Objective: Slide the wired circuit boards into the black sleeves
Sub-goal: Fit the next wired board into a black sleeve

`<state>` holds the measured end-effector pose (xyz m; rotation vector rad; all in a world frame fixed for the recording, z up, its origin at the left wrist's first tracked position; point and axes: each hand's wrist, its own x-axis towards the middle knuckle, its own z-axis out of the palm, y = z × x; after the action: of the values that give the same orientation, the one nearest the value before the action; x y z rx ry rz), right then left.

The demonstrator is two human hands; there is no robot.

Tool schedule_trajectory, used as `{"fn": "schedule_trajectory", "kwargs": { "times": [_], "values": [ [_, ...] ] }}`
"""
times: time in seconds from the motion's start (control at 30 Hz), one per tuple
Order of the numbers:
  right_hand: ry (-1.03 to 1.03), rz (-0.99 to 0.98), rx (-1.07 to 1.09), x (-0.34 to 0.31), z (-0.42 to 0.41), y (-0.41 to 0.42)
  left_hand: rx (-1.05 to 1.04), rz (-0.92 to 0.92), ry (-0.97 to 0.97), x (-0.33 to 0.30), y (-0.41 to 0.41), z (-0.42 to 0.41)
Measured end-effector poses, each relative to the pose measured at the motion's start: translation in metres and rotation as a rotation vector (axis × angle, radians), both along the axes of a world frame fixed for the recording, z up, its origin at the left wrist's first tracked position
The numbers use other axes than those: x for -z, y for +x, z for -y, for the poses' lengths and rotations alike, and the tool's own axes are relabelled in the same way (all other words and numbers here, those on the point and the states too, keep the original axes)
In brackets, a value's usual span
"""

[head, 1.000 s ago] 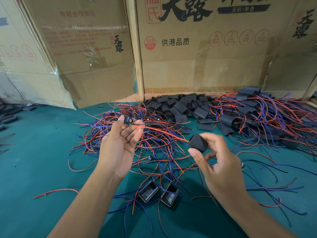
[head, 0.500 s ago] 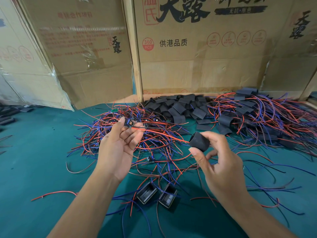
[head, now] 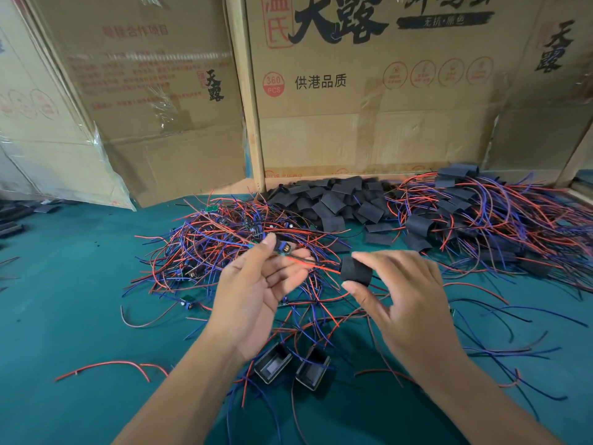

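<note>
The circuit board (head: 284, 248) I hold is small, with a blue part and a yellowish end, pinched between the thumb and fingertips of my left hand (head: 253, 290), palm turned up. Its red wire (head: 316, 266) runs rightward to the black sleeve (head: 354, 270), a short matte tube that my right hand (head: 407, 303) pinches between thumb and forefinger, the other fingers spread loose. The wire's end reaches the sleeve's mouth; whether it is inside I cannot tell. The board itself is outside the sleeve, just left of it.

Below my wrists lie two black open-topped housings (head: 272, 364), side by side on the green table (head: 64, 316). Beyond my left hand is a tangle of red and blue wired boards (head: 205, 239), too many to count. Beyond my right hand sits a heap of flat black sleeves (head: 333, 203), and further right a pile of sleeved boards (head: 481, 216) with wires trailing. Cardboard boxes (head: 369, 117) stand behind everything.
</note>
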<state>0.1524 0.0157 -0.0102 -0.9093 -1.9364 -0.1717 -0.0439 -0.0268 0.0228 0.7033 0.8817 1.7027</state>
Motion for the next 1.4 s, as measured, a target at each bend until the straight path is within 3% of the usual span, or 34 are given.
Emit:
{"fn": "schedule_trajectory", "kwargs": {
  "times": [0.17,0.7,1.1,1.4],
  "values": [
    [0.096,0.124,0.104,-0.003,-0.001,0.003,0.162,-0.015,-0.064,0.011,0.023,0.004],
    [0.098,0.113,0.007,-0.006,0.0,0.002,0.143,0.03,-0.078,0.016,0.032,0.006],
    [0.11,0.125,-0.026,-0.005,-0.001,0.001,0.191,-0.087,-0.129,0.014,0.034,0.01],
    [0.137,0.148,-0.078,-0.005,-0.002,0.001,0.274,0.046,-0.301,0.013,0.033,0.011]
  ]
}}
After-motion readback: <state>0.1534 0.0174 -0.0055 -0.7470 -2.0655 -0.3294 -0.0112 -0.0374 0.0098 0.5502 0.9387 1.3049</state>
